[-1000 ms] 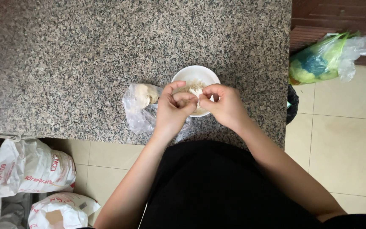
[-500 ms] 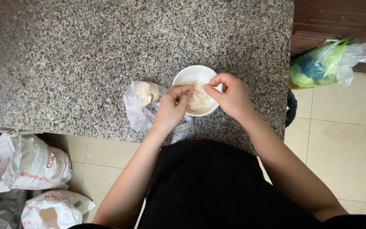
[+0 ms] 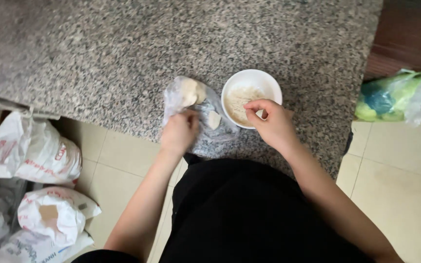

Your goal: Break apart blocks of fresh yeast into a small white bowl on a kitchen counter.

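A white bowl (image 3: 264, 79) with pale shredded food stands on the speckled granite counter (image 3: 98, 44). My right hand (image 3: 271, 124) hovers over the bowl's near rim, fingertips pinched together above the food; what they pinch is too small to tell. My left hand (image 3: 180, 130) rests on a clear plastic bag (image 3: 191, 95) just left of the bowl, its fingers curled into the bag. The bag holds pale lumps, one at its far end and a smaller piece near the bowl.
White printed sacks (image 3: 35, 156) stand on the tiled floor at the lower left. A green and blue plastic bag (image 3: 395, 95) lies on the floor at the right, past the counter's end. The counter's near edge runs just in front of my body.
My left hand has left the bowl and moved left onto the plastic bag. My right hand stays over the bowl. The view has shifted slightly.
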